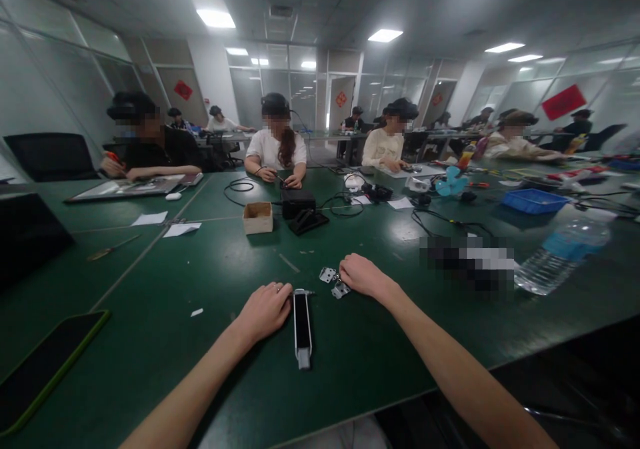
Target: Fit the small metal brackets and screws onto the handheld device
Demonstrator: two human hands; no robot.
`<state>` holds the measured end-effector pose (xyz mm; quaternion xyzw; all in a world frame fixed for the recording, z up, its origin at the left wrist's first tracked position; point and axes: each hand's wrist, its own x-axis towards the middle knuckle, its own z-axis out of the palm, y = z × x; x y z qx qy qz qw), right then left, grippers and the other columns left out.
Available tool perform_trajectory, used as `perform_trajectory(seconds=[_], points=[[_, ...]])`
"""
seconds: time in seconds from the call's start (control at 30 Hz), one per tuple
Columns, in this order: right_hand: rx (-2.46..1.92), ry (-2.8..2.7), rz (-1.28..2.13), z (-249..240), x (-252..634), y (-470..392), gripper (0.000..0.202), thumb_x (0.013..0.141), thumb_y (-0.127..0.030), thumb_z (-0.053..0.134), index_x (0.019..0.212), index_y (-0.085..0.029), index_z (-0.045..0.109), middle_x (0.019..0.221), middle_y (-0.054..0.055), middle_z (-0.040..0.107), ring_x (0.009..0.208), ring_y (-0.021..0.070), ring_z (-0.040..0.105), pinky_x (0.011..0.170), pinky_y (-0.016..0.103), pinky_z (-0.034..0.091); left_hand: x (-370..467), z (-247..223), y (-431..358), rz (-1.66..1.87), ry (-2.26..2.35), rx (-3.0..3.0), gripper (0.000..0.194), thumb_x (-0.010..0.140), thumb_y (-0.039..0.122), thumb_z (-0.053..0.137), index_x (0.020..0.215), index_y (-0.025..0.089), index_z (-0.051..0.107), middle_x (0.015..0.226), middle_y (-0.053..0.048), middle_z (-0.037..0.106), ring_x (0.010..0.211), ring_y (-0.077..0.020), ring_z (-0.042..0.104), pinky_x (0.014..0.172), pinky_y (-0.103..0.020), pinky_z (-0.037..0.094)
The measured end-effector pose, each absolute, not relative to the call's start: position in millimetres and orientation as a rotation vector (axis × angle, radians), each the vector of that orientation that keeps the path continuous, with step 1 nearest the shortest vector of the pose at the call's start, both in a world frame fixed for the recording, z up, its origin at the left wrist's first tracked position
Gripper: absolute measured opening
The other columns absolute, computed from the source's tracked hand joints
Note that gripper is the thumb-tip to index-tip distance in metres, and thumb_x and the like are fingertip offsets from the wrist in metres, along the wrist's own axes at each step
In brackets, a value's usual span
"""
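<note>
On the smooth green tabletop (370, 362), a long black bar (302, 325) lies by the left hand (264, 310); shiny bits (327, 275), maybe metal, by the right hand (364, 275). Fingers curl in; I can't tell their hold. Beyond is a boxy, open-topped box (258, 224).

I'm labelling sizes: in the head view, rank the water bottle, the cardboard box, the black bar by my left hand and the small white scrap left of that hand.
1. Water bottle
2. Cardboard box and black bar: too alike to rank; the box lies farther away
3. White scrap
</note>
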<state>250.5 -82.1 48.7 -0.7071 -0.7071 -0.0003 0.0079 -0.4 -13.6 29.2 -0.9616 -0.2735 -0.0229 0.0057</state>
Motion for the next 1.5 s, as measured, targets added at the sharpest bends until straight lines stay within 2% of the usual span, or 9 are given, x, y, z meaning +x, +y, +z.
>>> perform_trajectory(seconds=[0.27, 0.53, 0.67, 1.03, 1.17, 1.33, 1.4, 1.5], points=[[-2.119, -2.218, 0.268, 48.1, 265.5, -83.9, 0.025, 0.09, -0.025, 0.047, 0.093, -0.016, 0.069, 0.097, 0.008, 0.066, 0.092, 0.0178, 0.059, 0.079, 0.024, 0.041, -0.3, 34.1, -17.2, -0.038, -0.892, -3.034, 0.017, 0.092, 0.023, 0.035, 0.098, 0.019, 0.05, 0.094, -0.008, 0.061, 0.087, -0.021, 0.057, 0.077, -0.034, 0.044], [-2.223, -2.223, 0.078, 47.9, 254.6, -79.5, 0.02, 0.082, -0.02, 0.051, 0.082, -0.013, 0.07, 0.085, 0.012, 0.068, 0.084, 0.0211, 0.061, 0.072, 0.025, 0.042, -0.3, 33.2, -17.7, -0.016, -0.892, -3.013, 0.017, 0.091, 0.022, 0.035, 0.098, 0.019, 0.05, 0.095, -0.008, 0.061, 0.089, -0.0211, 0.056, 0.079, -0.034, 0.045], [-2.201, -2.225, 0.038, 43.5, 253.8, -79.1, 0.02, 0.083, -0.02, 0.05, 0.079, -0.012, 0.068, 0.085, 0.013, 0.067, 0.085, 0.0221, 0.061, 0.071, 0.026, 0.042, 0.0, 34.5, -19.1, -0.009, -0.9, -3.003, 0.016, 0.091, 0.023, 0.036, 0.098, 0.019, 0.05, 0.095, -0.008, 0.061, 0.088, -0.021, 0.057, 0.078, -0.034, 0.045], [-2.186, -2.262, 0.138, 53.3, 253.7, -84.5, 0.025, 0.086, -0.014, 0.045, 0.085, -0.011, 0.07, 0.086, 0.014, 0.069, 0.086, 0.0232, 0.064, 0.071, 0.026, 0.043, -0.6, 36.1, -20.7, -0.034, -0.888, -2.999, 0.016, 0.092, 0.023, 0.035, 0.096, 0.02, 0.05, 0.093, -0.008, 0.061, 0.086, -0.0212, 0.057, 0.076, -0.033, 0.045], [-2.243, -2.172, 0.246, 54.0, 255.1, -83.7, 0.023, 0.085, -0.013, 0.048, 0.083, -0.011, 0.07, 0.087, 0.013, 0.07, 0.083, 0.0206, 0.065, 0.068, 0.023, 0.042, 0.2, 38.5, -21.5, -0.032, -0.887, -3.011, 0.015, 0.091, 0.023, 0.036, 0.096, 0.019, 0.05, 0.094, -0.008, 0.061, 0.086, -0.0212, 0.057, 0.075, -0.032, 0.045], [-2.312, -2.02, 0.568, 47.2, 259.4, -80.8, 0.021, 0.083, -0.026, 0.054, 0.076, -0.014, 0.071, 0.081, 0.009, 0.069, 0.073, 0.0164, 0.064, 0.057, 0.02, 0.04, 0.4, 37.6, -21.3, -0.038, -0.876, -3.002, 0.014, 0.092, 0.022, 0.036, 0.095, 0.019, 0.049, 0.091, -0.007, 0.061, 0.084, -0.0208, 0.057, 0.074, -0.032, 0.045], [-2.31, -2.028, 0.564, 45.5, 258.8, -81.0, 0.024, 0.082, -0.03, 0.054, 0.074, -0.014, 0.07, 0.079, 0.009, 0.068, 0.072, 0.0167, 0.064, 0.057, 0.021, 0.04, 0.2, 35.8, -20.4, -0.04, -0.872, -2.994, 0.013, 0.091, 0.022, 0.037, 0.095, 0.019, 0.049, 0.09, -0.007, 0.061, 0.083, -0.0207, 0.057, 0.075, -0.032, 0.045], [-2.274, -2.097, 0.438, 47.3, 255.5, -82.9, 0.019, 0.079, -0.026, 0.056, 0.073, -0.013, 0.068, 0.078, 0.009, 0.068, 0.073, 0.018, 0.063, 0.059, 0.022, 0.039, 0.2, 33.1, -19.0, -0.038, -0.87, -2.98, 0.013, 0.091, 0.023, 0.037, 0.095, 0.019, 0.049, 0.091, -0.007, 0.061, 0.085, -0.021, 0.057, 0.077, -0.032, 0.045]])
